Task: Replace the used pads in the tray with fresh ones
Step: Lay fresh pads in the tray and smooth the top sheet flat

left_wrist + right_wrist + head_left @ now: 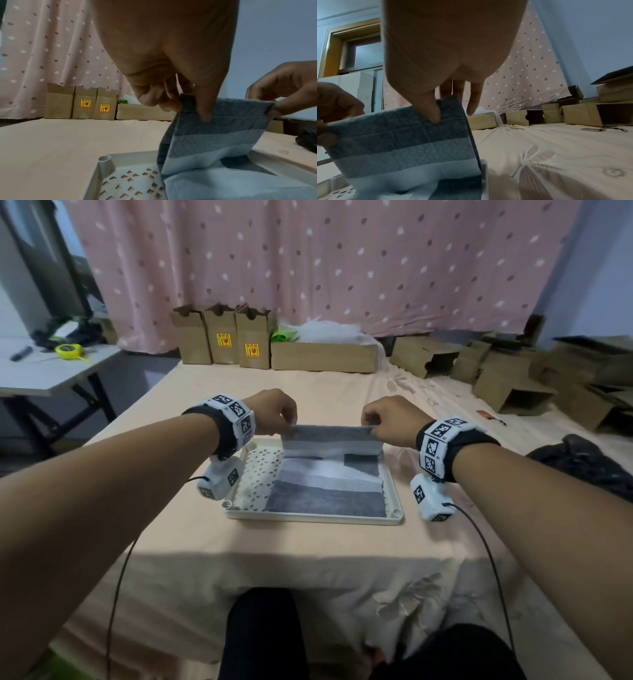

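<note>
A cream tray [310, 518] with a perforated floor lies on the peach bed sheet in front of me. A grey and white striped pad [325, 484] lies folded in it, its far end lifted upright. My left hand [286, 424] pinches the pad's top left corner, thumb on the near face. My right hand [371, 428] pinches the top right corner. In the left wrist view the left hand [193, 109] holds the pad [214, 135] above the tray [102, 170]. In the right wrist view the right hand [443, 115] grips the pad [402, 142].
Cardboard boxes [222, 340] line the pink spotted curtain at the back, more boxes [513, 378] are scattered at the right. A black bag [589, 467] lies right of my arm. A grey side table [44, 368] with a yellow tape measure [68, 350] stands left.
</note>
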### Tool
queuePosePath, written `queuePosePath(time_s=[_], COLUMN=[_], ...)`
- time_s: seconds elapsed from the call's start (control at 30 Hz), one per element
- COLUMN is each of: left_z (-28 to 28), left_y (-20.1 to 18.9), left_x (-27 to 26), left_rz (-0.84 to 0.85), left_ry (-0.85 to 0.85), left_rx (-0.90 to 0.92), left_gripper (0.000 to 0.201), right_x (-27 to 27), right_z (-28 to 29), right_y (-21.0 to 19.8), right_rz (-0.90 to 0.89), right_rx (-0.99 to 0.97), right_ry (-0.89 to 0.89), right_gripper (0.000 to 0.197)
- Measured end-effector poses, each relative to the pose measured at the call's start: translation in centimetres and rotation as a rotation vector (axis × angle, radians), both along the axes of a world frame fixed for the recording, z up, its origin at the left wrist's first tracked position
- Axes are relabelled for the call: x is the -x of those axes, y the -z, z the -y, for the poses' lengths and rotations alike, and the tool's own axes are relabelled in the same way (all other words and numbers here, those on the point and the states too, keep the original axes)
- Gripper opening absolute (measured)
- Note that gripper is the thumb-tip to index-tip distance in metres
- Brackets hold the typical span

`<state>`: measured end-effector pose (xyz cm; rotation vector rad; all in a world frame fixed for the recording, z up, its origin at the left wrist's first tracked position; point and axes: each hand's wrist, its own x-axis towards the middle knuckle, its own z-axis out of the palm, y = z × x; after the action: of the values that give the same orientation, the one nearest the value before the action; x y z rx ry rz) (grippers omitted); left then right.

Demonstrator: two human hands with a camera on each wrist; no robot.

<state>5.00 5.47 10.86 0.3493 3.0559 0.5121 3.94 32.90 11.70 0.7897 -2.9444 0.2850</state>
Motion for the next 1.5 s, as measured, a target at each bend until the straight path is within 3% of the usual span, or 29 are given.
queuePosePath(time_s=[0.43, 0.53, 0.8, 1.03, 1.17, 1.23, 1.33, 1.37, 1.43, 1.5], left_z=[0.2, 0.3, -0.3, -1.4, -3.0, -4.0, -5.4, -5.7, -6.1, -6.3], left_y=[1.8, 2.5, 3.5, 4.2, 3.4, 2.5, 1.7, 1.5, 1.5, 1.8], left_x=[-4.5, -5.0, -4.8, -4.2, -4.3, -4.8, -5.8, -6.0, -5.7, -4.8], left_rz=[0.258, 0.279, 0.321, 0.232, 0.054, 0.113, 0.613, 0.711, 0.744, 0.663], left_ry=[0.005, 0.006, -0.022, 0.007, -0.026, -0.088, -0.182, -0.230, -0.319, -0.437], left_rx=[0.046, 0.066, 0.057, 0.058, 0.085, -0.006, -0.274, -0.395, -0.644, -0.905], left_gripper=[0.011, 0.009, 0.013, 0.037, 0.053, 0.066, 0.102, 0.113, 0.124, 0.119], right_x=[-4.9, -5.9, -6.2, -5.4, -4.5, -4.2, -3.6, -3.4, -3.3, -3.8], right_z=[-0.5, -0.5, -0.6, -0.3, 0.2, 0.4, 0.6, 0.7, 0.8, 0.9], right_y=[3.0, 3.8, 5.4, 5.3, 5.1, 4.7, 4.4, 4.3, 4.2, 4.3], right_rz=[0.171, 0.193, 0.219, 0.173, 0.104, 0.034, -0.038, -0.032, 0.006, 0.048], right_rx=[-0.069, -0.101, -0.128, 0.108, 0.282, 0.368, 0.508, 0.563, 0.652, 0.684], right_ry=[-0.030, -0.046, -0.042, 0.002, 0.116, 0.188, 0.293, 0.306, 0.282, 0.223], right_gripper=[0.009, 0.015, 0.010, 0.007, 0.015, 0.017, 0.018, 0.017, 0.015, 0.017])
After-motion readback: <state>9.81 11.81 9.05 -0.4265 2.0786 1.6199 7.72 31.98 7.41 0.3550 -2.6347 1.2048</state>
